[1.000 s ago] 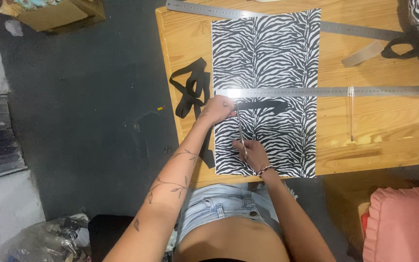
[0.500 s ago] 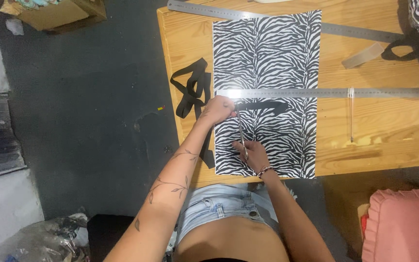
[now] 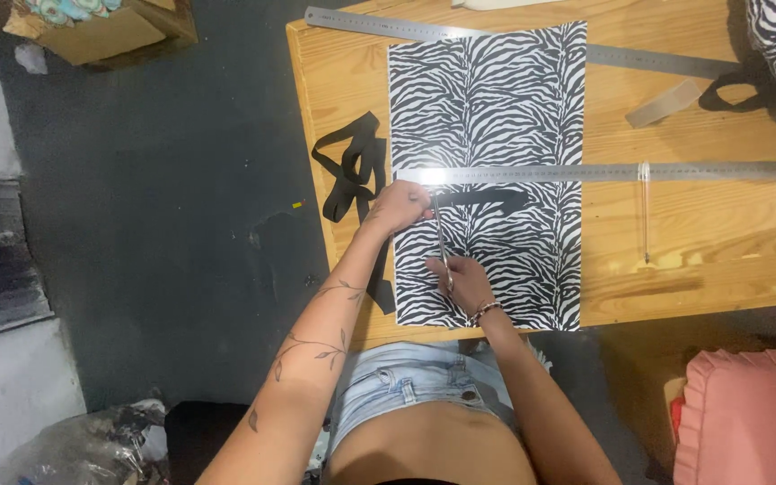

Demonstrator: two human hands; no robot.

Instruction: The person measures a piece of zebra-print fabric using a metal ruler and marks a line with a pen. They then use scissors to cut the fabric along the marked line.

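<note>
Holding scissors (image 3: 441, 242), hands rest on zebra-striped fabric (image 3: 496, 99).

The light wooden table (image 3: 702, 242) carries a zebra-print fabric sheet (image 3: 496, 99) and a coiled black strap (image 3: 349, 166) at its left edge. Two long steel rulers (image 3: 675, 171) lie across it, with a grey tape piece (image 3: 662, 104) between them.

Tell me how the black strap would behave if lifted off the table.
The black strap lies in loose folds and droops over the table edge, so it is probably floppy. It looks thin, likely light, and would probably sag and trail rather than hold shape.
</note>
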